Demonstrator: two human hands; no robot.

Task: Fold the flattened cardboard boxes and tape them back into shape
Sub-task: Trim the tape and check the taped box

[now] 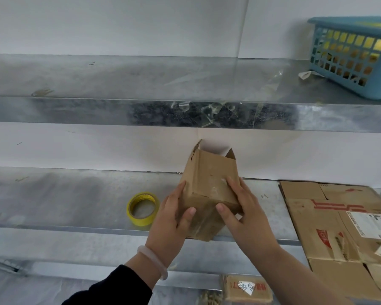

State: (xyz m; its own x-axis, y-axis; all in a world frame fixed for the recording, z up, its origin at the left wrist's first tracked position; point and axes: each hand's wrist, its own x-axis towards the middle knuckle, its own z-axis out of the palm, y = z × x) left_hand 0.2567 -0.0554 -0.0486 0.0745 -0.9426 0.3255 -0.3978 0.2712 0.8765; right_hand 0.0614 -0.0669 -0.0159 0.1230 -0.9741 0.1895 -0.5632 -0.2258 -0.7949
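A small brown cardboard box, folded into shape, is tilted away from me above the lower metal shelf, its far end open. My left hand grips its left side, thumb on the near taped face. My right hand grips its right side, fingers across the top face, thumb on the near face. A yellow tape roll lies flat on the shelf just left of my left hand. A stack of flattened cardboard boxes with red print lies on the shelf to the right.
The lower metal shelf runs across the view, with an upper metal shelf above it. A blue plastic basket stands at the upper shelf's right end. Tape scraps cling to that shelf's front edge. More cardboard lies below.
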